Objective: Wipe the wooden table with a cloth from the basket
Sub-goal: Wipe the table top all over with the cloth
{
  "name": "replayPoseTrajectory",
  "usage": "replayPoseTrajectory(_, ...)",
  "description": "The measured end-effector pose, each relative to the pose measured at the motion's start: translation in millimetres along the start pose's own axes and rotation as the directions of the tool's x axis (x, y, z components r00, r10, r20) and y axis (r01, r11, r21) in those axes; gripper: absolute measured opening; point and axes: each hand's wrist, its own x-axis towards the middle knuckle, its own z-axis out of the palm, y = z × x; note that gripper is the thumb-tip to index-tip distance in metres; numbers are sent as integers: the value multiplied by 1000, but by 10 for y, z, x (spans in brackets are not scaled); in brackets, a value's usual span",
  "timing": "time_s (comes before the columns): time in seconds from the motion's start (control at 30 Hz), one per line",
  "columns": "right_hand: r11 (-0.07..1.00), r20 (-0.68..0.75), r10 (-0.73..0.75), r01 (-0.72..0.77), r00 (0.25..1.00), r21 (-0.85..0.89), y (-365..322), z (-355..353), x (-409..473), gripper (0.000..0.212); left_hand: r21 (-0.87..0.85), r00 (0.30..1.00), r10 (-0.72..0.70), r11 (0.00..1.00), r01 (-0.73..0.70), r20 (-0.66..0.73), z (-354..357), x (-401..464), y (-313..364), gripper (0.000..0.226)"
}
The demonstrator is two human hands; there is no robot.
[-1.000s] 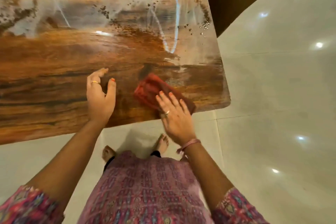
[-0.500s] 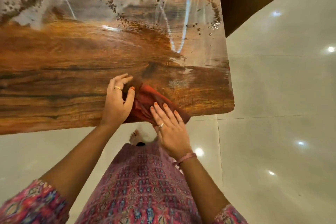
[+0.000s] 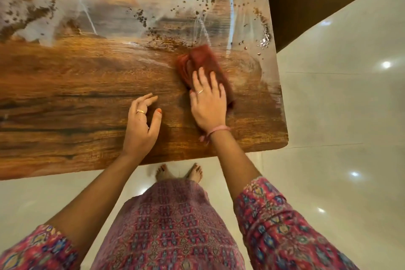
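A: What fills the view?
B: The wooden table [image 3: 76, 85], glossy, with pale wet streaks and dark droplets across its far half. It stands on a pale tiled floor [image 3: 328, 127] that mirrors ceiling lights.

A: And the person?
B: Standing at the near edge in a patterned pink dress [image 3: 166, 226], bare feet [image 3: 178, 173] just under the table's rim.

A: Where's the cloth?
B: The red cloth [image 3: 203, 61] lies on the table toward its right end, at the edge of the wet patch, blurred. The right hand [image 3: 208, 103] presses flat on its near part, fingers spread and extended, not curled round it.

A: The other hand?
B: The left hand [image 3: 142, 125] is beside it over bare wood, apart from the cloth, fingers loosely curved and holding nothing. Each hand wears a ring, and a pink band [image 3: 215, 130] circles the right wrist.
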Motion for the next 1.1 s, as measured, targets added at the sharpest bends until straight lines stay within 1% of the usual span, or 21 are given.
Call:
replayPoseTrajectory(0.07, 983, 58, -183, 184, 982, -13, -226, 91, -328, 55, -23, 999, 2, 1000, -3, -33, -34, 40, 17, 32)
replayPoseTrajectory(0.1, 972, 79, -233, 235, 969, -11, -246, 118, -463, 55, -26, 999, 6, 1000, -7, -41, -50, 71, 23, 32)
replayPoseTrajectory(0.17, 960, 95, -279, 281, 956, -15, -139, 123, -560, 55, -21, 1000, 11, 1000, -11, -28, -75, 125, 25, 33)
replayPoseTrajectory(0.23, 964, 67, -257, 261, 964, -47, 8, 89, -451, 54, -25, 1000, 16, 1000, -16, 11, -91, 166, 40, 33)
replayPoseTrajectory(0.33, 992, 19, -108, 109, 994, -58, 211, 16, -71, 55, -19, 997, 37, 999, -36, 74, -81, 189, 64, 33)
replayPoseTrajectory(0.4, 997, -24, 35, -37, 999, -66, 417, -44, 233, 56, -11, 994, 42, 999, -41, 101, -44, 176, 86, 33)
replayPoseTrajectory(0.47, 978, -68, 201, -204, 977, -47, 690, -140, 545, 56, -2, 991, 38, 999, -38, 127, 15, 169, 110, 33)
replayPoseTrajectory(0.53, 944, -87, 328, -330, 941, -6, 938, -281, 807, 54, -5, 987, 31, 1000, -30, 157, 91, 197, 148, 33)
replayPoseTrajectory(0.57, 933, -76, 359, -359, 930, 15, 1010, -331, 873, 53, -3, 984, 29, 1000, -29, 174, 136, 219, 168, 34)
replayPoseTrajectory(0.6, 933, -71, 360, -358, 930, 37, 1030, -347, 877, 51, 0, 981, 30, 1000, -30, 193, 182, 241, 188, 35)
replayPoseTrajectory(0.67, 963, -85, 267, -261, 960, 72, 911, -305, 652, 50, -2, 976, 18, 1000, -18, 218, 254, 271, 234, 37)
replayPoseTrajectory(0.73, 992, -64, 106, -101, 992, 76, 732, -206, 124, 50, -18, 976, 3, 1000, 1, 217, 317, 307, 264, 38)
replayPoseTrajectory(0.8, 997, 21, -55, 54, 998, 60, 597, -120, -602, 51, -30, 979, 17, 999, -11, 201, 359, 342, 274, 40)
replayPoseTrajectory(0.83, 993, 60, -104, 101, 993, 54, 585, -98, -919, 52, -29, 980, 27, 999, -21, 195, 380, 375, 278, 41)
replayPoseTrajectory(0.9, 989, 100, -143, 139, 985, 48, 688, -96, -1230, 52, -21, 982, 32, 999, -29, 187, 425, 442, 302, 40)
replayPoseTrajectory(0.93, 989, 107, -149, 146, 983, 38, 773, -106, -1188, 53, -20, 983, 28, 999, -25, 181, 448, 476, 325, 39)
replayPoseTrajectory(1.0, 990, 104, -141, 141, 985, 11, 914, -151, -878, 53, -17, 984, 12, 1000, -9, 175, 480, 530, 373, 39)
replayPoseTrajectory(1.1, 998, 18, -52, 51, 999, 38, 1151, -256, -73, 51, -4, 984, -4, 1000, 5, 176, 535, 613, 405, 38)
